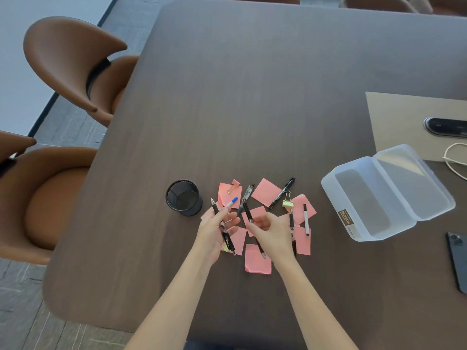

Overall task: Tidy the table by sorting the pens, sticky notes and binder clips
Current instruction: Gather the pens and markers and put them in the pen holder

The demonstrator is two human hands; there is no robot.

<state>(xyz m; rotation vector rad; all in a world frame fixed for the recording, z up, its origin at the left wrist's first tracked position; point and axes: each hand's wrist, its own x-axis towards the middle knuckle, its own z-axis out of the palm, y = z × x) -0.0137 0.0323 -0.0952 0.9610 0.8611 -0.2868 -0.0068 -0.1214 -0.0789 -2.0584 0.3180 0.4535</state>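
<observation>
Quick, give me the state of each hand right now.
Left hand: holds a black pen across its palm.
Right hand: pinches another black pen.

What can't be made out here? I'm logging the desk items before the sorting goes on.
Head view only:
- Label on the plastic box: print too small to read.
- Phone: cut off by the right edge.
- Pen in the right hand: its middle hidden by the fingers.
- Sticky note under the left hand: partly covered.

You have seven pens (281,193) and roughly eight pink sticky notes (265,192) here. Two binder clips (287,201) and one mesh cup (184,197) too.
</observation>
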